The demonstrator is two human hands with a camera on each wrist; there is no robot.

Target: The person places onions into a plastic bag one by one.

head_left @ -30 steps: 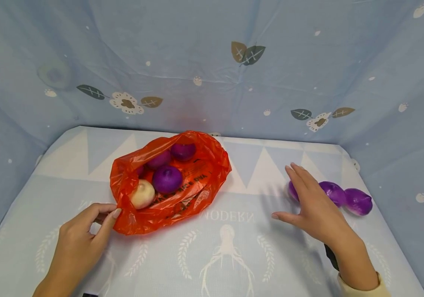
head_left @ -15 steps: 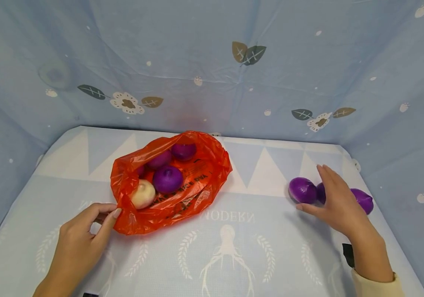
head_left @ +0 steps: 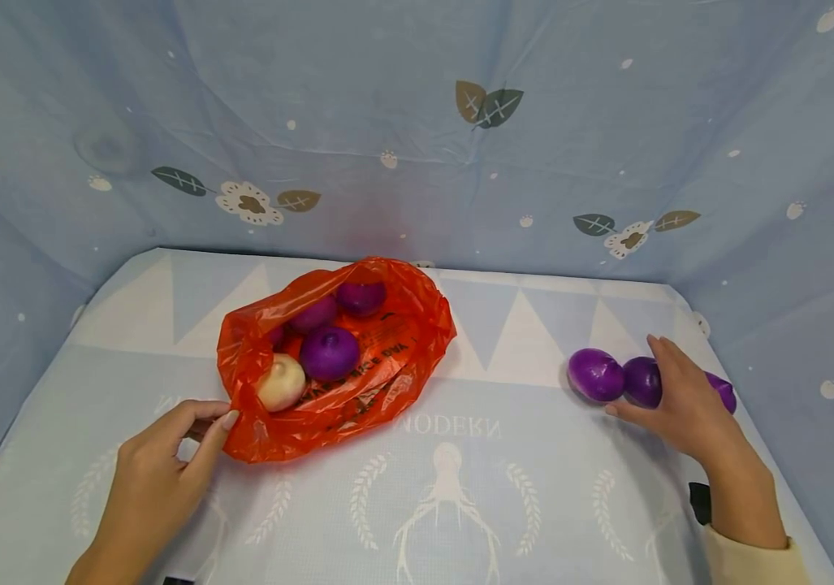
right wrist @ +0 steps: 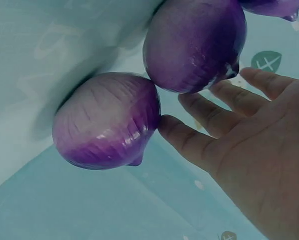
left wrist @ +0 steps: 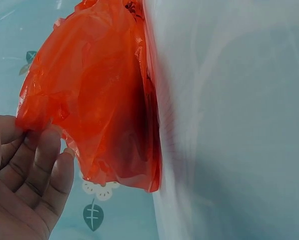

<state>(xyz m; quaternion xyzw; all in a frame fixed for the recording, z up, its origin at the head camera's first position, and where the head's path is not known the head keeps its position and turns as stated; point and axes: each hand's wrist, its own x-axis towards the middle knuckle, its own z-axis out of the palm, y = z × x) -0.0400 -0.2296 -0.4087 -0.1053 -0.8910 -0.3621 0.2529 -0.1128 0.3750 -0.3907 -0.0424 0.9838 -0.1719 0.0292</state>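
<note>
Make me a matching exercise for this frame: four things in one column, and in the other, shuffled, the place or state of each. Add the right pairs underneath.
Things
1. Left hand
2. Right hand
3. Bag
4. Pale onion

Places and states
A. Lying inside, alongside purple onions
B. Red, with its mouth open
C. At the row of loose onions, fingers spread
D. Pinching a plastic edge

Right pairs: 1-D, 2-C, 3-B, 4-A
</note>
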